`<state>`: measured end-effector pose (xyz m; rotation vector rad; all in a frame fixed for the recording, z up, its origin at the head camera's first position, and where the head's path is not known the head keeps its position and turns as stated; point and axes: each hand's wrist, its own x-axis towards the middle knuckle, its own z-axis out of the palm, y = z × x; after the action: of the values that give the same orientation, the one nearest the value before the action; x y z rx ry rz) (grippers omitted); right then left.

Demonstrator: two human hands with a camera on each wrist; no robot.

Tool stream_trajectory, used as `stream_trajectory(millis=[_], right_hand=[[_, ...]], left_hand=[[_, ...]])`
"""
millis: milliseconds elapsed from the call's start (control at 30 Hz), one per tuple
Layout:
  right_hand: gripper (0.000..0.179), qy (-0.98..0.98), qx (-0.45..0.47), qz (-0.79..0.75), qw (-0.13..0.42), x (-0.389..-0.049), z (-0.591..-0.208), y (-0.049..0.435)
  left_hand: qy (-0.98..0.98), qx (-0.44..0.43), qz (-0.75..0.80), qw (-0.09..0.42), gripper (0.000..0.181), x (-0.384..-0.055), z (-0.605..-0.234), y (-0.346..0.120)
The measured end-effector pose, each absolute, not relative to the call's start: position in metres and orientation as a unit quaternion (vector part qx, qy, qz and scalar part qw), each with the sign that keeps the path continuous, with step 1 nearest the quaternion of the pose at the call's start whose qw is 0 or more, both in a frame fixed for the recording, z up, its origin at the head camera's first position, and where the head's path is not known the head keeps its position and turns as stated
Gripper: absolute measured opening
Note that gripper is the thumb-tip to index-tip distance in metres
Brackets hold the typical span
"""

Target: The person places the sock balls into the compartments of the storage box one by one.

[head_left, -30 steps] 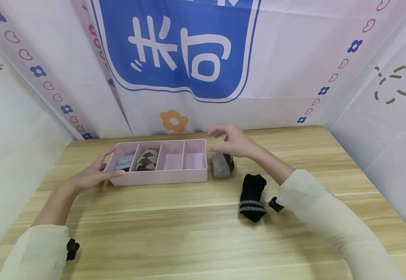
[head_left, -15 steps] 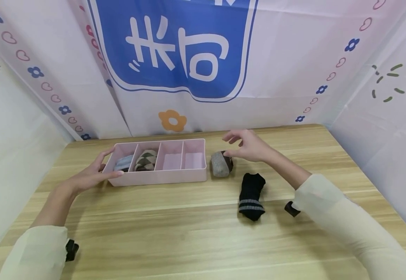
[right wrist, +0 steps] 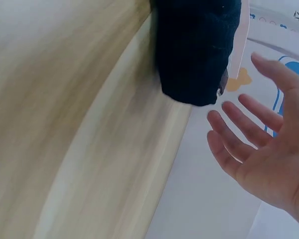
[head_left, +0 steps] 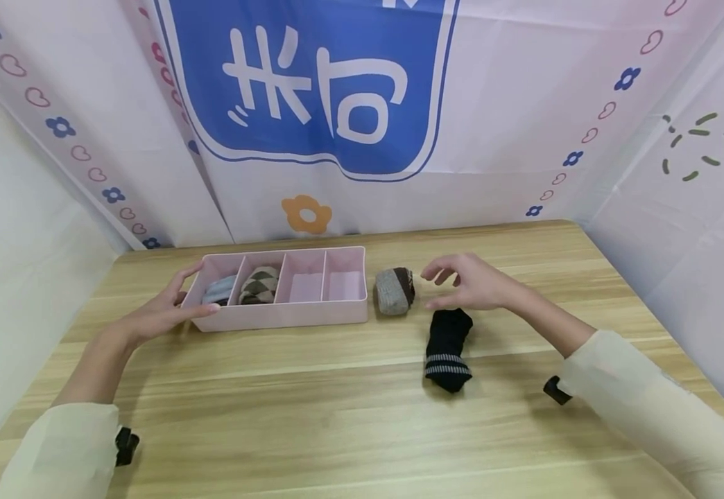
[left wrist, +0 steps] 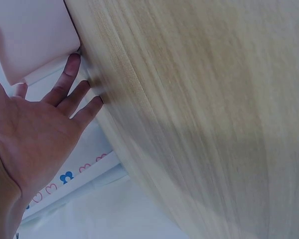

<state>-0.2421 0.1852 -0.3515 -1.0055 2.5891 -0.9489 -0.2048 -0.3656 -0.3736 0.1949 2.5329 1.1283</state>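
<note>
The spread left hand [head_left: 161, 310] touched the box [head_left: 287, 318]; right of it, the spread right hand [head_left: 473, 281] hovered near black socks [head_left: 448, 343].

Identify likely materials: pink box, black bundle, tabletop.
Pink box: probably plastic, smooth, low sheen; thin straight walls, rounded corners.
Black bundle: likely knit fabric, matte; soft uneven outline, striped band.
Tabletop: wood-look, smooth; streaked grain shows, but solid wood or printed laminate, can't tell.
</note>
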Motion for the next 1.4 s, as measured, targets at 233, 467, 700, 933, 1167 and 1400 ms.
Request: stream_trajectory(millis=[233,467,700,933,1167,1400], right_hand=[[0.076,0.868,-0.358,-0.29,0.188,-0.228,-0.354,0.202],[0.099,0.87,-0.35,-0.27,0.217,-0.209,-0.358,0.208],[0.113,0.881,-0.355,-0.247,0.193,-0.198,-0.368,0.206],[0.112,0.887,-0.36,-0.24,0.165,-0.193,-0.375,0.206],[0.122,0.889,-0.347,-0.242,0.174,-0.19,-0.372,0.209],[0.123,0.897,-0.344,-0.234,0.145,-0.182,-0.372,0.208]], left_hand=[[0.899,0.07,0.395,0.178,0.101,-0.204,-0.375,-0.367],[0.9,0.071,0.393,0.175,0.101,-0.205,-0.374,-0.366],[0.896,0.07,0.401,0.177,0.101,-0.204,-0.374,-0.365],[0.895,0.069,0.404,0.178,0.102,-0.205,-0.373,-0.366],[0.893,0.07,0.406,0.179,0.101,-0.205,-0.374,-0.366],[0.894,0.069,0.404,0.178,0.101,-0.205,-0.375,-0.366]])
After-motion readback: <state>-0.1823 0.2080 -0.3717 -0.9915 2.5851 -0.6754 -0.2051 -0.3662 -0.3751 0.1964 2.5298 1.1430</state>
